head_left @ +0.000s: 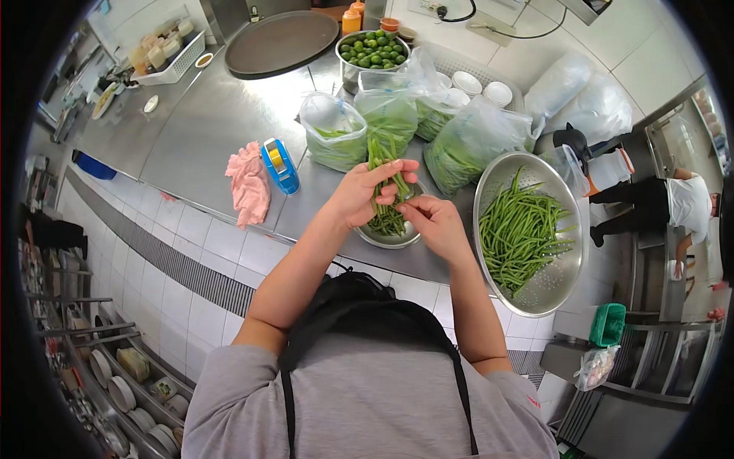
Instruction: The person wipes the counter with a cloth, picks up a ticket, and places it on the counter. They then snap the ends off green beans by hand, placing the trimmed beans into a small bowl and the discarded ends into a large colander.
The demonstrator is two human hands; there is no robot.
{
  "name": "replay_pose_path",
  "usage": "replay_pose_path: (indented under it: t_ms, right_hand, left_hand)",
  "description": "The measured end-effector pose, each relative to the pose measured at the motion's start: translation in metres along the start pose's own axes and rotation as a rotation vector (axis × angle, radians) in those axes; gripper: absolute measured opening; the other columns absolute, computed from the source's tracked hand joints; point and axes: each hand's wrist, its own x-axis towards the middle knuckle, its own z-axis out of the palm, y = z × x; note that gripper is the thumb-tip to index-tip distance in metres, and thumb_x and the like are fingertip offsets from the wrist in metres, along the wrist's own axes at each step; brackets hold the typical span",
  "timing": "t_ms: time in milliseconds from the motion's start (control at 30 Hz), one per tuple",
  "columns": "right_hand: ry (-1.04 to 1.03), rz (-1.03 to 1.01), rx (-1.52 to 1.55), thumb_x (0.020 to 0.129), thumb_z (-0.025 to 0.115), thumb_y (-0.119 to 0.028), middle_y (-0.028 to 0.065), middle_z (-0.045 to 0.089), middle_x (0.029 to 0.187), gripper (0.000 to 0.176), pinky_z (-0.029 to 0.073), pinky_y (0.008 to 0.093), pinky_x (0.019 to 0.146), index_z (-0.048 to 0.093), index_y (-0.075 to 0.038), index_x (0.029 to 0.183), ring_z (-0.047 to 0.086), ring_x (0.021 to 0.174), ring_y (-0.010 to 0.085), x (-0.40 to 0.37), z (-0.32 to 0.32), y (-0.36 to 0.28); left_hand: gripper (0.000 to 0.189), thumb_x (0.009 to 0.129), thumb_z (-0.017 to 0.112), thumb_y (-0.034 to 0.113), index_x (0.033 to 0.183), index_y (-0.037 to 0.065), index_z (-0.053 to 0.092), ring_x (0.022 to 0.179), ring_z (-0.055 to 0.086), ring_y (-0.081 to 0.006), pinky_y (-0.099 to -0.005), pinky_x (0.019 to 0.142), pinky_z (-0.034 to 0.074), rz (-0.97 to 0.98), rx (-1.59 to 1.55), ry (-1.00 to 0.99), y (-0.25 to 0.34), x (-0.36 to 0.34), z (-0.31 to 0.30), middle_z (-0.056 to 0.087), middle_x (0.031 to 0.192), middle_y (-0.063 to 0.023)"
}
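Observation:
My left hand [359, 193] is wrapped round a bunch of green beans [378, 155], which stands roughly upright in it. My right hand [438, 226] has thumb and fingers pinched together at the bunch's lower side; whether a bean end is between them I cannot make out. Below both hands sits a metal bowl [393, 245] with short green pieces in it, partly hidden by the hands. To the right, a large perforated colander [569, 274] holds a heap of loose green beans [524, 233]. Plastic bags of green beans [468, 149] stand just beyond my hands.
Left of my hands lie a blue tape dispenser [280, 167] and a pink cloth [248, 186] on the steel counter [191, 126]. Behind are a pot of limes [373, 50], a round dark tray [281, 43] and stacked white cups [498, 94]. Another person [688, 205] stands far right.

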Motion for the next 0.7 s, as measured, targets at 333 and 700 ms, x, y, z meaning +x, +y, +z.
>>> replay_pose_path:
  t_ms: [333, 700]
  right_hand:
    - [0.558, -0.332, -0.122, 0.074, 0.060, 0.000, 0.0061, 0.053, 0.063, 0.002, 0.037, 0.0249, 0.048, 0.060, -0.001, 0.076, 0.048, 0.052, 0.0160, 0.005, 0.037, -0.015]
    - [0.557, -0.234, -0.309, 0.073, 0.063, -0.007, 0.0076, 0.055, 0.079, 0.012, 0.045, 0.0292, 0.052, 0.060, -0.003, 0.083, 0.057, 0.063, 0.0199, 0.011, 0.065, -0.010]
  left_hand:
    - [0.023, 0.078, 0.065, 0.020, 0.082, -0.002, 0.063, 0.049, 0.036, -0.0045, -0.0172, 0.042, 0.026, 0.160, 0.219, 0.421, -0.005, -0.002, -0.021, 0.050, 0.066, -0.0007]
    - [0.021, 0.078, 0.064, 0.017, 0.087, -0.001, 0.061, 0.053, 0.040, -0.0038, -0.0168, 0.043, 0.030, 0.070, 0.308, 0.355, 0.018, -0.001, -0.046, 0.053, 0.070, -0.0006]
